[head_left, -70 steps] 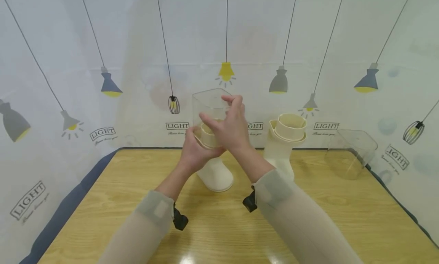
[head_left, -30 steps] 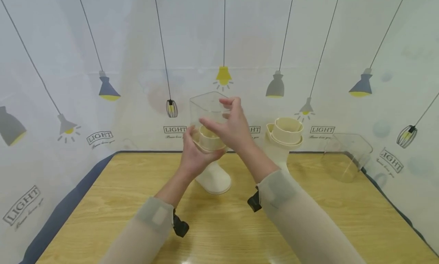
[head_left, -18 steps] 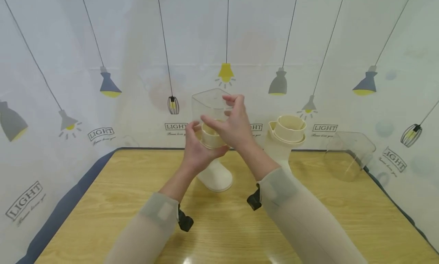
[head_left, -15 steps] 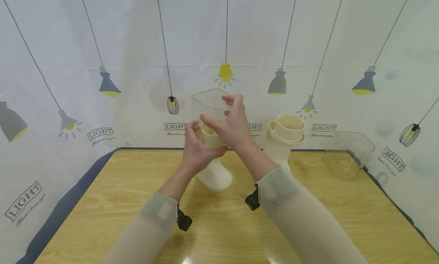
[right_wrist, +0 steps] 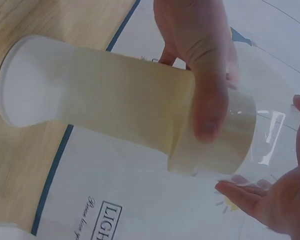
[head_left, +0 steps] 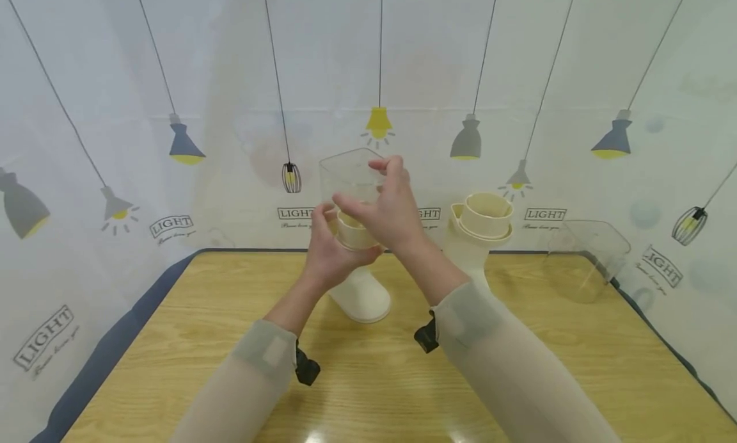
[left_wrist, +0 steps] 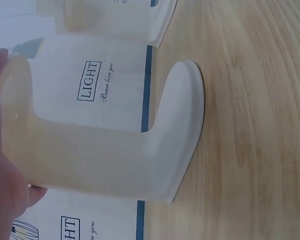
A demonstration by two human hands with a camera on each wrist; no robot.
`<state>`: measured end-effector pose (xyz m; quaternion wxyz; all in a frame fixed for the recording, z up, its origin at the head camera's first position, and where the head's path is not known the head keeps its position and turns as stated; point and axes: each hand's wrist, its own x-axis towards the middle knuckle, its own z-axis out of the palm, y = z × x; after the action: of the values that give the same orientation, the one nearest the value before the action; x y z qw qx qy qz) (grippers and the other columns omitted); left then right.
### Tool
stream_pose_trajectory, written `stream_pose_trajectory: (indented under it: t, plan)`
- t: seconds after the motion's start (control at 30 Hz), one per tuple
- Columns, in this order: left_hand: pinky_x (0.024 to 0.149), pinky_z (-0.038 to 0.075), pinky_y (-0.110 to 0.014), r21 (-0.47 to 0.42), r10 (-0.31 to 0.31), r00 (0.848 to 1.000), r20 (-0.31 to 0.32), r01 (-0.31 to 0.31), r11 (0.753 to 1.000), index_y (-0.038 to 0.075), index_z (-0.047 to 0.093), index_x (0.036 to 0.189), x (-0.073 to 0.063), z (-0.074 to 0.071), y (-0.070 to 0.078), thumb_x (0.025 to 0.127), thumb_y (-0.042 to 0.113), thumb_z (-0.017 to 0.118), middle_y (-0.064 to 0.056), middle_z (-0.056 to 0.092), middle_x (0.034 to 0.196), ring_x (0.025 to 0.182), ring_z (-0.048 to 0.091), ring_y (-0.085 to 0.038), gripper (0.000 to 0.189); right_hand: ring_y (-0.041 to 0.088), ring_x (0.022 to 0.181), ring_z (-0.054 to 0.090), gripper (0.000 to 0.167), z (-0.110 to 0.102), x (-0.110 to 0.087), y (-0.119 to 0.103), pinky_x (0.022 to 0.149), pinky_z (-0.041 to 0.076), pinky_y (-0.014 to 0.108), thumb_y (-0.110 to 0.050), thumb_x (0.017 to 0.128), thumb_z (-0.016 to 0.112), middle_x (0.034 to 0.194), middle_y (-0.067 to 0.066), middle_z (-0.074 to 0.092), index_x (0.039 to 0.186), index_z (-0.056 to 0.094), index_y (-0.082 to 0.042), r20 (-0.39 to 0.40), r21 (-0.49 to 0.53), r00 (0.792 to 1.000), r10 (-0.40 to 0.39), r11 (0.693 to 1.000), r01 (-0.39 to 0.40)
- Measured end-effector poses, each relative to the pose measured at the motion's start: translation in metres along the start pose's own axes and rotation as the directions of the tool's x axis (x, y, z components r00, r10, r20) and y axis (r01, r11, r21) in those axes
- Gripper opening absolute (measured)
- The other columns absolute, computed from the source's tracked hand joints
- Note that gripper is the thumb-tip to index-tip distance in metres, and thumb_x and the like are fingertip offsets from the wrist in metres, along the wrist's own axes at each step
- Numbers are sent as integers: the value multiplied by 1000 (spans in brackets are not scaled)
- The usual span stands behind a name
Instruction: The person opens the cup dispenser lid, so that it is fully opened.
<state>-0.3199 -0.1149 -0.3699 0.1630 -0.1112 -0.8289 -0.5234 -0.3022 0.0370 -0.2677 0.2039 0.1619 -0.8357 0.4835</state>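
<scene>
A cream plastic boot-shaped stand (head_left: 361, 297) stands upright on the table in the middle of the head view. My left hand (head_left: 331, 251) grips it just under its round collar; the left wrist view shows the stand's body (left_wrist: 90, 155) and foot. Over the collar sits a clear plastic container (head_left: 345, 171), whose lower edge is hard to make out. My right hand (head_left: 394, 209) holds the container's right side, thumb in front and fingers curled behind. In the right wrist view the left thumb (right_wrist: 208, 105) presses against the collar, with the right hand (right_wrist: 277, 205) at the clear wall.
A second cream stand (head_left: 469, 251) with a round collar stands to the right, partly behind my right forearm. Farther right, another clear container (head_left: 584, 264) rests near the table's back edge. A lamp-patterned cloth (head_left: 230, 174) hangs behind the wooden table (head_left: 368, 385).
My right hand and the clear container have shifted very slightly left. My left hand keeps its grip, and the stand stays in place.
</scene>
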Motion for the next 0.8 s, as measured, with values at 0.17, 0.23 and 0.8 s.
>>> stream_pose_trajectory:
  t: [0.17,0.23,0.8]
  plan:
    - [104,55,-51,3,8,1000,12,-8,1000,20,23,158,1,-3,-1,63,50,100,-16,46,151,125,59,-31,127,34,127,63,86,-5,2,-2,100,59,51,-52,82,89,153,13,53,151,46,-24,1,-63,1000,-3,998,3]
    - [105,54,-51,0,19,1000,15,-19,1000,19,22,159,2,-4,-1,63,50,101,-16,47,151,127,58,-31,128,36,125,66,83,-7,3,-3,100,60,52,-53,82,89,153,11,55,149,50,-24,-3,-45,1000,19,999,-19]
    - [105,54,-52,33,44,997,56,-46,998,21,18,161,4,-7,-2,66,54,98,-16,45,151,127,57,-31,128,34,128,63,83,-12,1,-5,100,58,50,-55,82,88,154,10,51,148,50,-21,10,-46,998,56,997,-55]
